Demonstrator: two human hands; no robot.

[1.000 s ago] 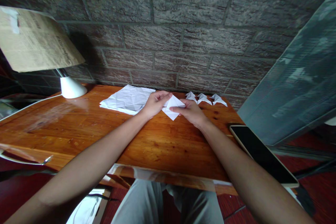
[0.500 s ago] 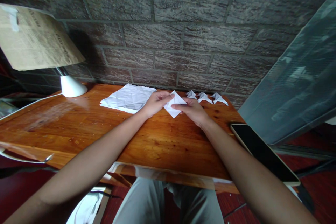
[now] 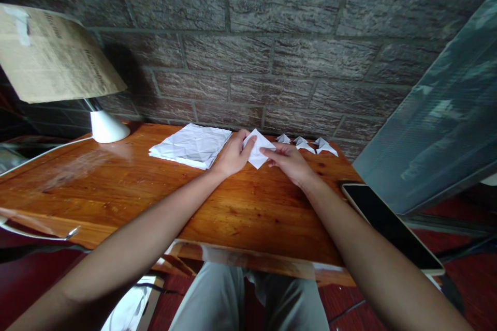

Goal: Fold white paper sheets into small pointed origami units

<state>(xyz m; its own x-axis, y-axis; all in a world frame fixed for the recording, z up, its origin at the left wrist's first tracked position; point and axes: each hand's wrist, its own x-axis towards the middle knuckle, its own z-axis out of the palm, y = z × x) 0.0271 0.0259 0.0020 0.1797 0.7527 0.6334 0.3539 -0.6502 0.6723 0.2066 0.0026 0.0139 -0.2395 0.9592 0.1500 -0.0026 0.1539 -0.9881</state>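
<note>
A small folded white paper (image 3: 258,159), diamond-shaped, is held between both hands just over the wooden table (image 3: 248,217). My left hand (image 3: 233,155) grips its left corner, thumb lying on the face of the paper. At the right corner, my right hand (image 3: 288,160) pinches it between thumb and fingers. Left of my hands lies a stack of creased white paper sheets (image 3: 188,144). Behind and beyond my right hand stand three folded paper pieces with pointed tips, the rightmost folded piece (image 3: 325,147) fully visible and the leftmost partly hidden.
A lamp with a white base (image 3: 108,127) and brown paper shade (image 3: 62,57) stands at the back left. A dark-screened tablet (image 3: 392,225) overhangs the table's right edge. The brick wall (image 3: 248,57) rises directly behind, and a translucent panel (image 3: 435,108) leans at the right.
The folded paper now shows a flatter, smoother face toward me, its central flap no longer visible. My left hand has shifted slightly toward me and turned; the right moved a little right.
</note>
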